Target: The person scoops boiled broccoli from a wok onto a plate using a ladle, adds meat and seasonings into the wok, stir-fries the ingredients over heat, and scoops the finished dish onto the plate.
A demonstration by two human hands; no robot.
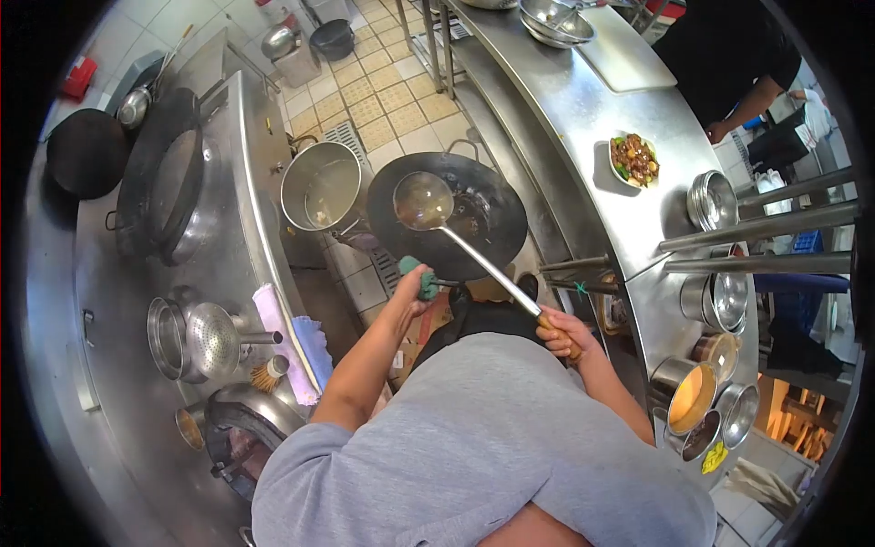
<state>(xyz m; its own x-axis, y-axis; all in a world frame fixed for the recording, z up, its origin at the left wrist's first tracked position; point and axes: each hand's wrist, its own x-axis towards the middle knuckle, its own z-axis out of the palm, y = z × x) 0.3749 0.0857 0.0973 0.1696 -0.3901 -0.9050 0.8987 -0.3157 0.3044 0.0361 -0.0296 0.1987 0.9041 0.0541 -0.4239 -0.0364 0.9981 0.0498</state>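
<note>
A dark wok (499, 206) hangs in front of my body, with sauce residue across its inside. My left hand (408, 294) is closed around a folded green cloth (419, 275) at the wok's near handle. A long ladle (488, 269) with a wooden grip is held in my right hand (567, 335). Brownish liquid with small bits fills its bowl, which is over the left part of the wok. Left of the wok, close to its rim, a steel pot (290, 190) contains cloudy liquid.
On the right steel counter (597, 123) are a plate of glossy cooked food (634, 160), steel bowls (713, 201) and a pan of orange liquid (691, 398). The left stove (109, 273) carries a large wok (187, 173) and a perforated strainer (213, 339). Across the right counter stands another person (725, 55).
</note>
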